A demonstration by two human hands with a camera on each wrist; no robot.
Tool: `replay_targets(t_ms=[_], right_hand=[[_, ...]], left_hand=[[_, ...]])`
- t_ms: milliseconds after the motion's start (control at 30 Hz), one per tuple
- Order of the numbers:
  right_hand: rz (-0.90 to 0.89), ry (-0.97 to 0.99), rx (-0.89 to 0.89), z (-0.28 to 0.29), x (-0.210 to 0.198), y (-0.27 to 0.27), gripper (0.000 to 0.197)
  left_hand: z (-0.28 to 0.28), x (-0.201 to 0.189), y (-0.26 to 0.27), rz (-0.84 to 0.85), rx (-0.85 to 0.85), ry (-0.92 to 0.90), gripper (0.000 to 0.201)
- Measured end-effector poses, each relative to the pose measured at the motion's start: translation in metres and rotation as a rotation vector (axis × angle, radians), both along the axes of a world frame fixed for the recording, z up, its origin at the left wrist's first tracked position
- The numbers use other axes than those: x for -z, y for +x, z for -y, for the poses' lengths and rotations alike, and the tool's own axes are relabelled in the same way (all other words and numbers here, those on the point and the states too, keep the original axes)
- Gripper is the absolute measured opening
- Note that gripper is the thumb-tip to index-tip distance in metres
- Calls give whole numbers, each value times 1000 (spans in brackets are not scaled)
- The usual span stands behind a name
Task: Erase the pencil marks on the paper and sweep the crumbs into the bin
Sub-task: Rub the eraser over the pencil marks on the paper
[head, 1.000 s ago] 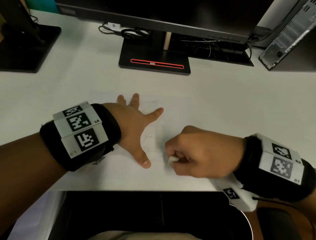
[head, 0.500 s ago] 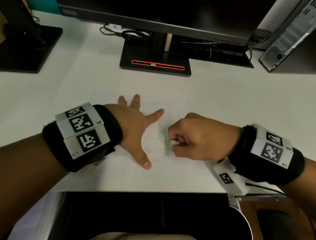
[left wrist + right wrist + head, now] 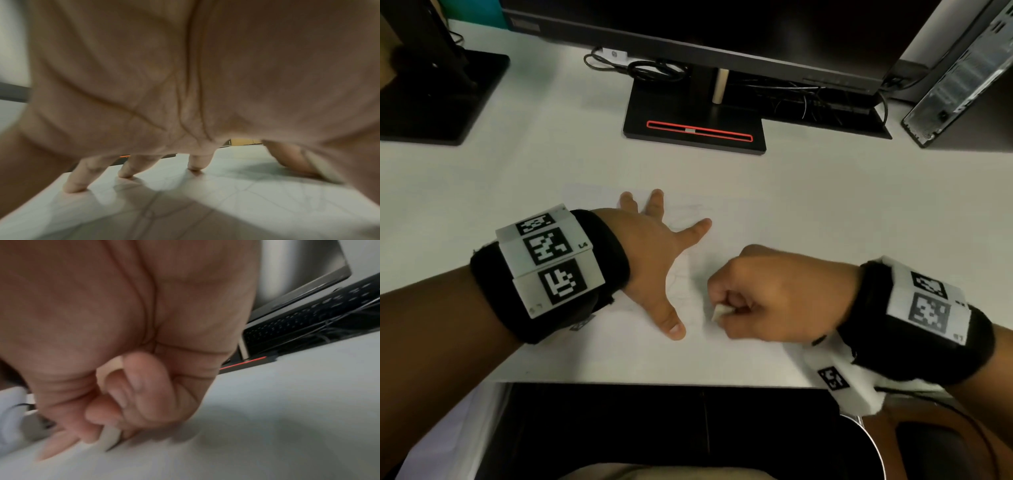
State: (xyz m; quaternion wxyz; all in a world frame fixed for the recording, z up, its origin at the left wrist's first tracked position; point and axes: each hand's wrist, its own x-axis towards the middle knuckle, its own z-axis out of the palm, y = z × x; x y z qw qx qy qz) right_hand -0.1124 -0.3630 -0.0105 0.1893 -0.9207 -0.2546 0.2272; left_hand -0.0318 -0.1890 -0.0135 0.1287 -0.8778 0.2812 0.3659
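Head view: paper [image 3: 722,356] edges & pencil marks [image 3: 678,277] faint, hard to trace. Left hand [image 3: 654,253] spread flat, fingertips [image 3: 74,186] pressing paper. Right hand [image 3: 774,294] fisted, pinching eraser [image 3: 720,312], tip on paper just right of left thumb; wrist views blurred

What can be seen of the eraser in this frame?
The eraser is a small off-white block, dull and rubbery looking. Most of it is hidden: the right hand pinches it between thumb and curled fingers, so only one end sticks out. In the right wrist view its lower corner is tilted down onto the white paper, just right of the left hand's thumb. Motion blur hides finer detail.
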Motion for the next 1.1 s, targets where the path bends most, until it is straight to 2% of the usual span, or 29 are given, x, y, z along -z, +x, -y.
replay_targets(t_ms=[100,167,267,433,600,767,933,1100], right_hand=[[62,-35,90,11,0,13,25],[79,-20,59,6,2,8,24],[9,4,-20,-5,1,-5,23],[99,-74,137,16,-1,24,27],[8,-29,22,-2,1,8,25],[97,-81,174,14,0,32,25],[4,-41,49,-3,2,15,25],[115,-88,195,11,2,36,28]], left_hand=[[1,0,0,-2,0,3,148],[0,1,0,-2,0,-1,148],[0,2,1,3,3,-6,149],[0,0,0,-7,0,-8,148],[1,0,0,-3,6,0,148],[0,-2,0,-17,-3,-4,148],[1,-1,0,-15,3,0,147],[1,-2,0,-19,0,0,148]])
